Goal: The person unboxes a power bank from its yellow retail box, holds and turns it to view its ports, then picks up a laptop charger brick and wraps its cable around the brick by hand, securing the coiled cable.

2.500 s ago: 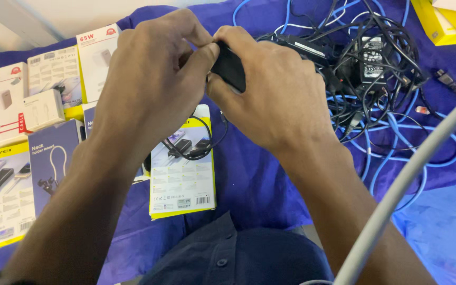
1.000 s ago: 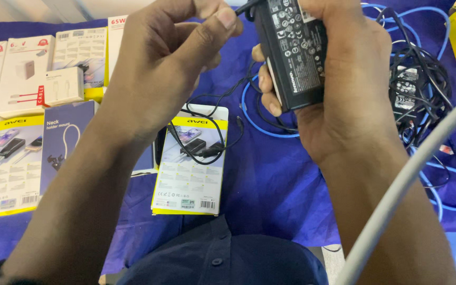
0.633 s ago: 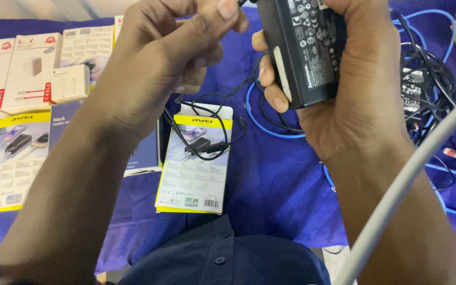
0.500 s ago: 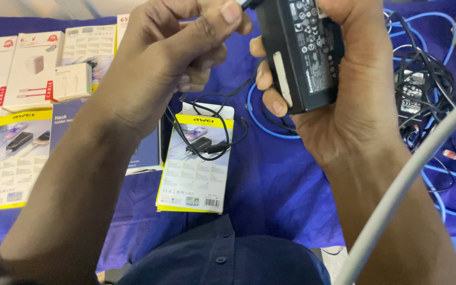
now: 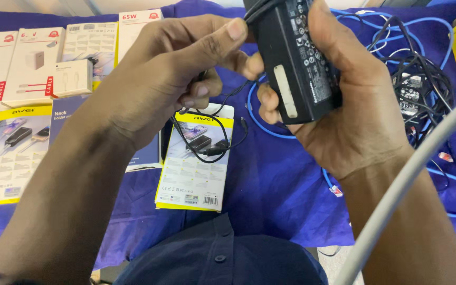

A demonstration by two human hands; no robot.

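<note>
- We observed the right hand (image 5: 354,105) clasped around a black power adapter (image 5: 296,58), raised above the blue cloth (image 5: 270,184).
- We noted the left hand (image 5: 170,79) pinching the adapter's thin black cable (image 5: 196,142) near its top end; the exact contact point was partly hidden.
- The cable drooped over a yellow-edged package (image 5: 191,174).

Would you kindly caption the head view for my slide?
Right hand holds a black power adapter; left hand pinches its black cord.

White and yellow boxes (image 5: 193,158) on blue cloth (image 5: 270,195).
</note>
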